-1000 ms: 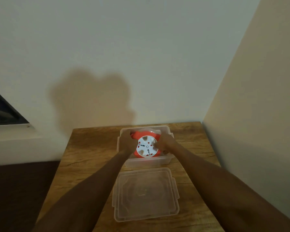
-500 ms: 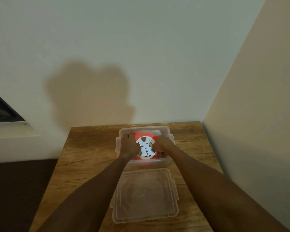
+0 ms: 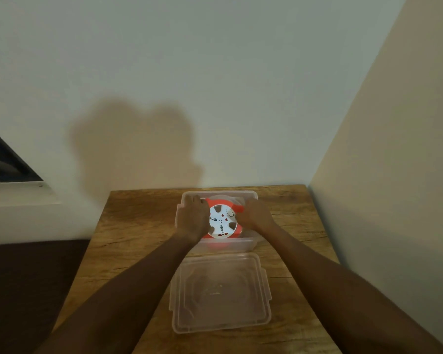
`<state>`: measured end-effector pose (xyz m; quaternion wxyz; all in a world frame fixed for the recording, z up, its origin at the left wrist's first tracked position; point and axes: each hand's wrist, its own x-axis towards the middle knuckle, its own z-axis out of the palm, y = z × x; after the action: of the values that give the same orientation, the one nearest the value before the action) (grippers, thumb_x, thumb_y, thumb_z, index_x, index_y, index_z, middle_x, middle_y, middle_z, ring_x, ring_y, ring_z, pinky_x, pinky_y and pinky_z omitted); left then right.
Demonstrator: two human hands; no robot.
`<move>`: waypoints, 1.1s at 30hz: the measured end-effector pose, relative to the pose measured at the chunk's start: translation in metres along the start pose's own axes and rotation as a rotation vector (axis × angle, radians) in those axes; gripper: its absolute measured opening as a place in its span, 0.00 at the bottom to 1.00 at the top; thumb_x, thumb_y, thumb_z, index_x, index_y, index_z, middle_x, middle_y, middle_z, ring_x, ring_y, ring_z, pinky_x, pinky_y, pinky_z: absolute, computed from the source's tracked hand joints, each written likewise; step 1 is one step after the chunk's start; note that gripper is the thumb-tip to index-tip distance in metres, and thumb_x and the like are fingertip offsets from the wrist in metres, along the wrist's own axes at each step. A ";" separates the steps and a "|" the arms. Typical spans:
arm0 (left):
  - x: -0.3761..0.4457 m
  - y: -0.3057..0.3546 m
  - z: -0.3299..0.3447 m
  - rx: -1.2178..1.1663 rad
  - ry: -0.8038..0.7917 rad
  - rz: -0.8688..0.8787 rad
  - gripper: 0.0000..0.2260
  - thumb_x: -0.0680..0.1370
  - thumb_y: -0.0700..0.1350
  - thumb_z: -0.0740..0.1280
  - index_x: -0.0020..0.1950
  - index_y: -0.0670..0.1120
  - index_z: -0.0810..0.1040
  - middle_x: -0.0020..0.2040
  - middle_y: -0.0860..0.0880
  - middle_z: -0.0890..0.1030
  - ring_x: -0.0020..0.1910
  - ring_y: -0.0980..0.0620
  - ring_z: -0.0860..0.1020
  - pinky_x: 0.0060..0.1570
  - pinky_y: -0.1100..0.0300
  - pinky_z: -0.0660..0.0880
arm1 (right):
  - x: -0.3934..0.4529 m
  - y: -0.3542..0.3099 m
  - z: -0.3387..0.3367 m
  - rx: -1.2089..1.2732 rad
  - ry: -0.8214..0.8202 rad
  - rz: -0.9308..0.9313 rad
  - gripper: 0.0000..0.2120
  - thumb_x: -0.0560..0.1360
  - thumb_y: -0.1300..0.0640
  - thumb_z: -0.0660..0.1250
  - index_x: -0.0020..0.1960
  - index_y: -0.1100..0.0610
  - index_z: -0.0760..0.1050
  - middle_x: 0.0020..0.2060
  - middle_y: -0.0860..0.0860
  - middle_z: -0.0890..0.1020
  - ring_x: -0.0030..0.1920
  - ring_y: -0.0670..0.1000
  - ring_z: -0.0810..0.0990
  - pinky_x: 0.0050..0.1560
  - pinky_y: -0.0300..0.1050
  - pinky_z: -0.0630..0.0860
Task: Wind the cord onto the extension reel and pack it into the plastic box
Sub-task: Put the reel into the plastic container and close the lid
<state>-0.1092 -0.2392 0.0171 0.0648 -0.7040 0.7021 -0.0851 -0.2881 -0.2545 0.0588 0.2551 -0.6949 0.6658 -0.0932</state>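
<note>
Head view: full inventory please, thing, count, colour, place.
round extension reel with white socket face: 1, orange and white, lying flat inside the box, socket face up
clear plastic box: 1, transparent, far middle of the table, open
clear plastic lid: 1, transparent, flat on the table just in front of the box
wooden table: 1, brown grain, set into the wall corner
walls: 2, off-white, behind and to the right of the table, shadow on the back one
dark framed opening: 1, black, left edge of view
left hand: 1, on the reel's left side in the box; grip not clear
right hand: 1, on the reel's right side; grip not clear
</note>
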 end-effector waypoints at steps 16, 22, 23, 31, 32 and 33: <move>-0.118 -0.077 0.029 -0.624 0.045 -0.002 0.11 0.82 0.54 0.67 0.44 0.50 0.75 0.42 0.54 0.77 0.39 0.54 0.75 0.35 0.65 0.69 | -0.105 0.120 0.041 0.578 0.222 0.405 0.05 0.75 0.59 0.69 0.40 0.57 0.78 0.36 0.54 0.82 0.38 0.55 0.82 0.38 0.49 0.80; -0.168 -0.047 0.056 -0.862 -0.343 -0.386 0.06 0.83 0.49 0.67 0.52 0.47 0.80 0.49 0.49 0.83 0.45 0.52 0.81 0.43 0.57 0.80 | -0.123 0.113 0.058 0.408 -0.009 0.338 0.06 0.75 0.58 0.69 0.40 0.58 0.81 0.35 0.52 0.84 0.37 0.53 0.83 0.42 0.52 0.83; -0.169 -0.044 0.054 -0.909 -0.346 -0.430 0.05 0.82 0.47 0.68 0.52 0.45 0.80 0.49 0.47 0.83 0.45 0.51 0.81 0.44 0.56 0.81 | -0.122 0.108 0.057 0.400 -0.040 0.341 0.06 0.75 0.59 0.69 0.40 0.59 0.81 0.36 0.53 0.84 0.37 0.53 0.84 0.43 0.52 0.83; -0.157 -0.063 0.013 -1.337 -0.262 -0.586 0.06 0.80 0.37 0.68 0.48 0.42 0.85 0.47 0.44 0.86 0.48 0.44 0.85 0.45 0.49 0.84 | -0.107 0.107 0.007 0.653 -0.319 0.337 0.04 0.73 0.65 0.71 0.47 0.64 0.83 0.40 0.58 0.86 0.36 0.53 0.84 0.37 0.44 0.80; -0.156 -0.067 0.006 -1.380 -0.246 -0.572 0.07 0.81 0.37 0.68 0.47 0.43 0.85 0.46 0.44 0.86 0.47 0.45 0.85 0.42 0.52 0.83 | -0.105 0.110 -0.003 0.709 -0.372 0.332 0.05 0.72 0.65 0.72 0.48 0.63 0.83 0.41 0.57 0.86 0.39 0.53 0.85 0.39 0.44 0.80; -0.154 -0.070 0.000 -1.393 -0.224 -0.558 0.08 0.81 0.37 0.68 0.46 0.43 0.85 0.46 0.44 0.86 0.47 0.46 0.85 0.39 0.56 0.81 | -0.102 0.113 -0.013 0.745 -0.422 0.329 0.06 0.72 0.64 0.72 0.49 0.62 0.84 0.42 0.58 0.86 0.40 0.53 0.85 0.41 0.45 0.80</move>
<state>-0.0411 -0.0847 0.0276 -0.3478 -0.7383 0.3785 0.4365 -0.4030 -0.1558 0.0369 0.6290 -0.4445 0.6221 -0.1410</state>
